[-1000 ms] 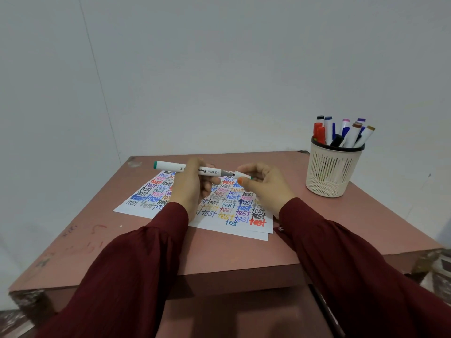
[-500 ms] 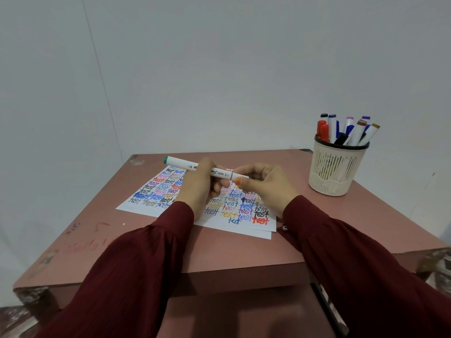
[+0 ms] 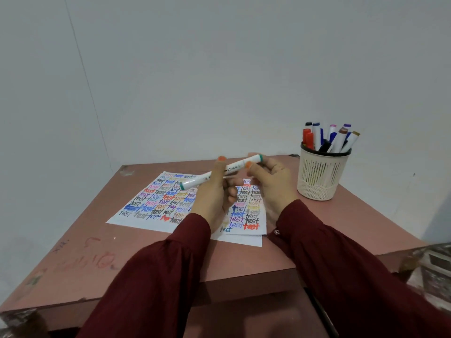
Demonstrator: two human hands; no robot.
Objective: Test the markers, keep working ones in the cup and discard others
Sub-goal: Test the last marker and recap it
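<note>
A white marker with green ends [image 3: 195, 181] is held tilted above the table, its right end higher. My left hand [image 3: 214, 193] grips its middle and my right hand [image 3: 271, 181] holds the right end; both caps look fitted. Under the hands lies a white test sheet [image 3: 151, 201] covered with the word "test" in many colours. At the right stands a cream mesh cup [image 3: 319, 176] with several markers [image 3: 332, 137] upright in it.
The pinkish table [image 3: 341, 230] fills the view, with scribbles near its front left corner. A second sheet peeks out beneath the first one [image 3: 246, 240]. White walls close in behind and to the left. The table edge runs along the right.
The marker was level with its tip bare near my right hand. Now it is capped and tilted, right end raised, and both hands have lifted slightly.
</note>
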